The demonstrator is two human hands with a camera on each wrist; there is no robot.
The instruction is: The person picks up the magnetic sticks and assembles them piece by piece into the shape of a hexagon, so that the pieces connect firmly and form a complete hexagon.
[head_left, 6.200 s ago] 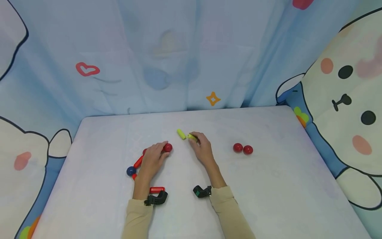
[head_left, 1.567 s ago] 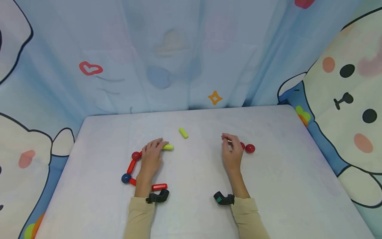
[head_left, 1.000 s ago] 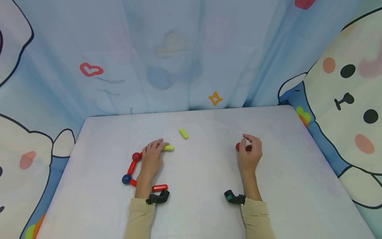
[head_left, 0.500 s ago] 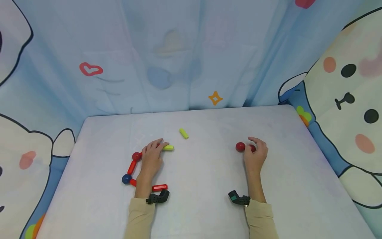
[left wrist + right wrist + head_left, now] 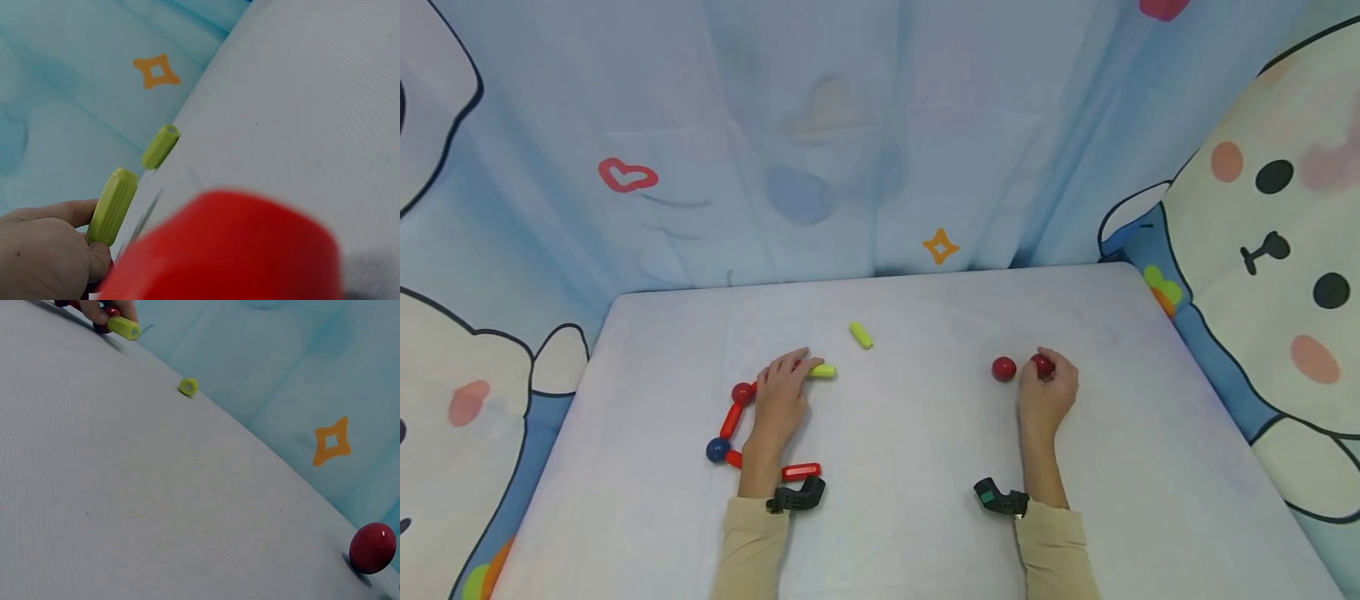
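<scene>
My left hand [image 5: 781, 396] grips a red ball [image 5: 112, 311] with a yellow-green rod [image 5: 823, 371] stuck out from its right side; the palm hides most of the ball in the head view. That ball ends a chain of red rods [image 5: 731, 421], another red ball [image 5: 743, 392] and a blue ball [image 5: 718, 450]. Far to the right, my right hand [image 5: 1047, 404] pinches one red ball [image 5: 1042, 365] between thumb and fingers. A second loose red ball [image 5: 1003, 369] lies just left of it, apart from the hand.
A loose yellow-green rod [image 5: 861, 335] lies toward the back of the white table [image 5: 910, 433]. Beside the left wrist is a red rod [image 5: 801, 472], blurred and large in the left wrist view. A blue curtain [image 5: 850, 167] hangs behind the table.
My right hand, which earlier held a yellow-green rod mid-table, has moved right and now pinches the right-hand red ball, shifted slightly right. That rod now sits at the left hand's ball.
</scene>
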